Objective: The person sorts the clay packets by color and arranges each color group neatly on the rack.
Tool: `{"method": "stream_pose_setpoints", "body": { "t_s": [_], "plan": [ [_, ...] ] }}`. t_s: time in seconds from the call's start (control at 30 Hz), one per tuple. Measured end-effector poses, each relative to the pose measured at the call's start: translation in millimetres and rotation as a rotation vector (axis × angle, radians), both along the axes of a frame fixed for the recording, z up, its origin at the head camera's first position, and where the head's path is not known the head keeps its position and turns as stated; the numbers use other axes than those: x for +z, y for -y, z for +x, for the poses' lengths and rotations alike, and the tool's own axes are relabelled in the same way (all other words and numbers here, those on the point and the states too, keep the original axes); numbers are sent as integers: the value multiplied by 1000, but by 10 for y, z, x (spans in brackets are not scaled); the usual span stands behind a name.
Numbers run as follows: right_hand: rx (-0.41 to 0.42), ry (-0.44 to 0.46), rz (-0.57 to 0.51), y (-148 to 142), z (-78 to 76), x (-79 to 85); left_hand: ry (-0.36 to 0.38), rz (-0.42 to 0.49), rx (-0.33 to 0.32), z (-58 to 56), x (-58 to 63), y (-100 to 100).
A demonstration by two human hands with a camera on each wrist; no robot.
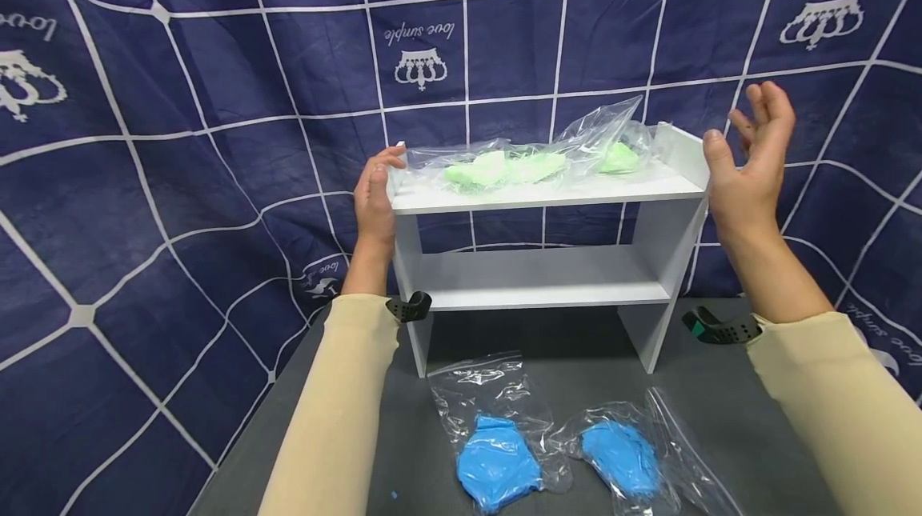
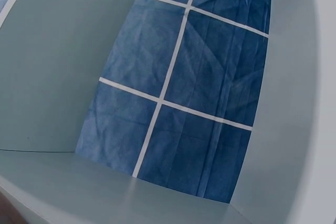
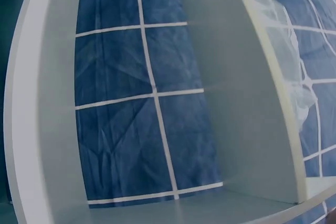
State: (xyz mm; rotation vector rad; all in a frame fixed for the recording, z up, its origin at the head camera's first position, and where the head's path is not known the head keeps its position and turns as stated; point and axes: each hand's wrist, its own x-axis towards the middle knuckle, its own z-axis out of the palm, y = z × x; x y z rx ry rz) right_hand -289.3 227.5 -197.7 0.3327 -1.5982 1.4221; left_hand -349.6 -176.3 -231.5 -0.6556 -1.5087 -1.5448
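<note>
A small white two-tier shelf (image 1: 547, 198) stands upright on the dark table. My left hand (image 1: 376, 200) is at the shelf's left side panel, its fingers reaching the panel's top edge; whether they press on it is hard to see. Just beyond the right side panel, my right hand (image 1: 752, 172) is raised with fingers loosely bent and nothing in it. Clear plastic bags with light green contents (image 1: 504, 168) lie on the upper board, and another light green piece (image 1: 619, 158) sits at its right end. Both wrist views look into the shelf's open middle, past its lower board (image 2: 294, 98).
Two clear zip bags lie on the table (image 1: 576, 372) in front of the shelf, one holding a blue item (image 1: 497, 462), the other a second blue item (image 1: 621, 456). A navy cloth (image 1: 504, 44) with white grid lines hangs behind.
</note>
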Motion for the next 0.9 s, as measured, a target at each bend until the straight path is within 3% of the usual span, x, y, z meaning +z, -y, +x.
{"method": "stream_pose_setpoints", "body": {
  "t_s": [0.2, 0.37, 0.63, 0.9],
  "plan": [
    [205, 20, -47, -50, -213, -28, -12, -1, 6, -54, -36, -2],
    [302, 23, -139, -36, -278, 15, -13, 6, 10, -21, -10, -1],
    [394, 22, -312, -77, -366, -34, 12, -3, 17, 12, 15, 12],
    [446, -7, -293, -136, -412, -207, 13, -9, 14, -35, -18, 37]
  ]
}}
